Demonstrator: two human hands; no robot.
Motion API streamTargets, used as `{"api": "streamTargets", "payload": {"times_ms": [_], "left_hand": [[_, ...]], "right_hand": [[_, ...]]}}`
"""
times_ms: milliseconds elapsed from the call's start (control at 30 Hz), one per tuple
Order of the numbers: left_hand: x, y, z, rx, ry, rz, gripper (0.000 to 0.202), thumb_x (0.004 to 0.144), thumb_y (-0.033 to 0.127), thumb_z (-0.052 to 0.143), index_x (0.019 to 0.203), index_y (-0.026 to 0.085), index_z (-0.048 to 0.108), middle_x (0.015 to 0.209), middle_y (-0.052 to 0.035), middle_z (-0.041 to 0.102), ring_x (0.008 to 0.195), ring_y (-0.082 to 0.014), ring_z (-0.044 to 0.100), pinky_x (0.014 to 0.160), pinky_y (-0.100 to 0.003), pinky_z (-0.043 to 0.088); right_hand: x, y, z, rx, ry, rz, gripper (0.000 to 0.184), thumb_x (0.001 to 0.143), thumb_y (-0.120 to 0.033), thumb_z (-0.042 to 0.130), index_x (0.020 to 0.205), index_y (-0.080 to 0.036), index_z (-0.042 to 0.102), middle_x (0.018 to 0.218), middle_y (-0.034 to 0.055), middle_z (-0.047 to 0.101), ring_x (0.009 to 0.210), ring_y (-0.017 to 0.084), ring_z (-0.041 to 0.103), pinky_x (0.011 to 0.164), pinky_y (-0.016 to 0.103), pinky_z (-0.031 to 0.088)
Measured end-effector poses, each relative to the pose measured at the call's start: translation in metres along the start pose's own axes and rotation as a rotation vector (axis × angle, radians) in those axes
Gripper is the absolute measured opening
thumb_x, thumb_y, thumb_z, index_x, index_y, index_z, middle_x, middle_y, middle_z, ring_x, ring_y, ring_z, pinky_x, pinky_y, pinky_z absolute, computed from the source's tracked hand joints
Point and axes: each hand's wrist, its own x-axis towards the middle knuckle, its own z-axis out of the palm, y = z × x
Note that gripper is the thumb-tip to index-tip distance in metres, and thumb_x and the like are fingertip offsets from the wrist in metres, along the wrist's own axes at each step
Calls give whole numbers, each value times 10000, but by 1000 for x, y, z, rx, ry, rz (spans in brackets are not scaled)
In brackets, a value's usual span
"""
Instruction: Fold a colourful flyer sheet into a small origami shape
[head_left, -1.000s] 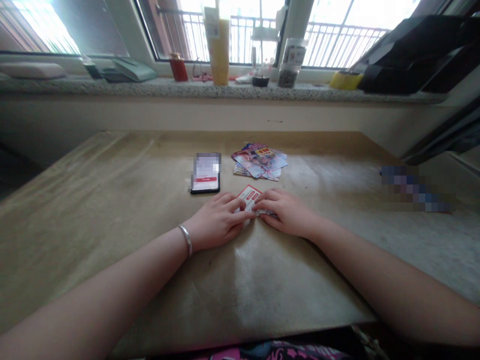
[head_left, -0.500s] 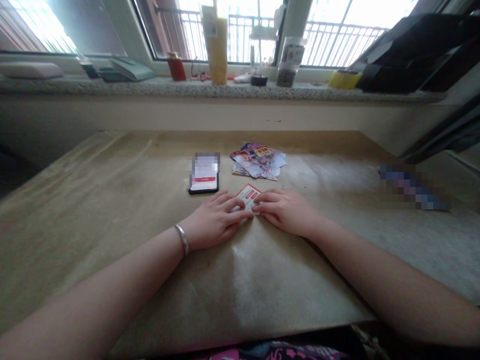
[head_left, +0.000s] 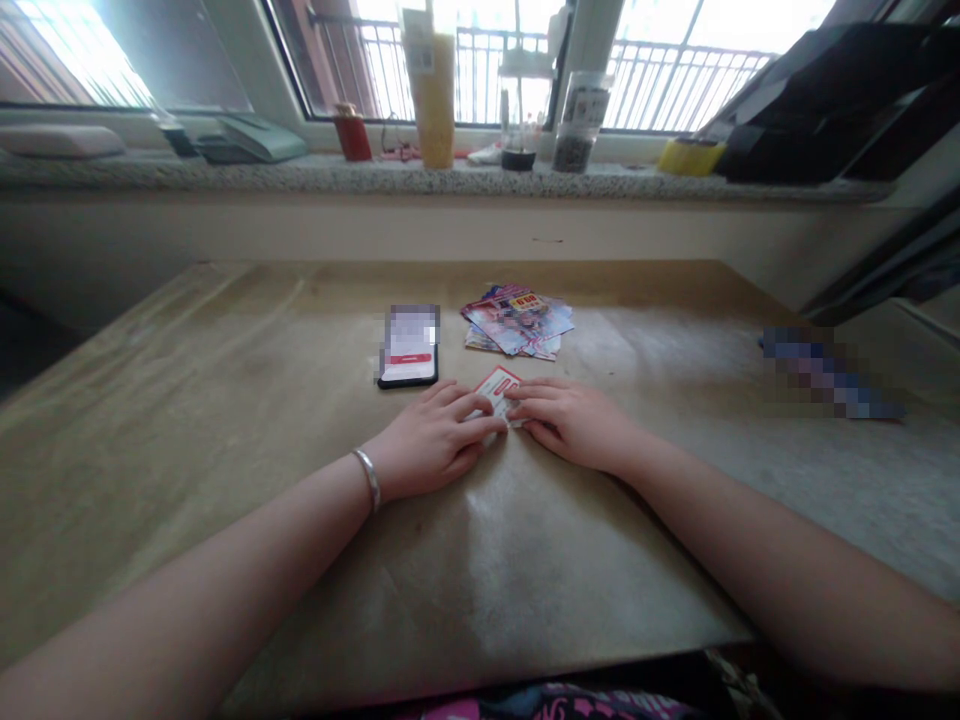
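A small white-and-red printed paper leaflet (head_left: 499, 388), seemingly folded, lies on the table with a corner pointing away from me. My left hand (head_left: 439, 435), a silver bangle on its wrist, holds the leaflet's left side down with its fingertips. From the right, the bent fingers of my right hand (head_left: 574, 420) grip the other side. Both hands hide part of the leaflet, and its near edge is hard to make out. Just beyond it lies a loose stack of colorful leaflets (head_left: 521, 320). A phone (head_left: 409, 345) with its screen lit rests past my left hand.
The table (head_left: 300, 330) has a tan cover. At the right lies a blurred dark blue and purple item (head_left: 825, 375). On the stone windowsill (head_left: 285, 175) stand a red container (head_left: 352, 135), a tall yellowish bottle (head_left: 436, 110), a yellow item (head_left: 690, 157) and a black object (head_left: 817, 120).
My fingers have shifted very slightly over the leaflet, and its visible red print looks a little different. The stack and phone have stayed in place.
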Motion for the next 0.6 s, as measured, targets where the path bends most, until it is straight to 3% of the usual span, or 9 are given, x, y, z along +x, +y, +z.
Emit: {"api": "streamTargets", "payload": {"times_ms": [233,600], "left_hand": [[-3,-1,-3,-51,-20,-6,316,942,261,410,1207,240,581,1199,-73,566,1102,-242,473,988,-418,416],[-4,-3,3,-188,-26,-18,328,910,216,445,1214,217,568,1217,-97,523,1134,-233,497,997,-393,444]], "right_hand": [[-1,5,4,19,-11,-20,283,863,-106,480,1052,-206,667,1281,65,621,1199,209,554,1016,403,456],[4,3,11,61,-65,34,358,781,-46,443,1089,-145,597,1420,141,481,1341,231,412,1086,453,379]]}}
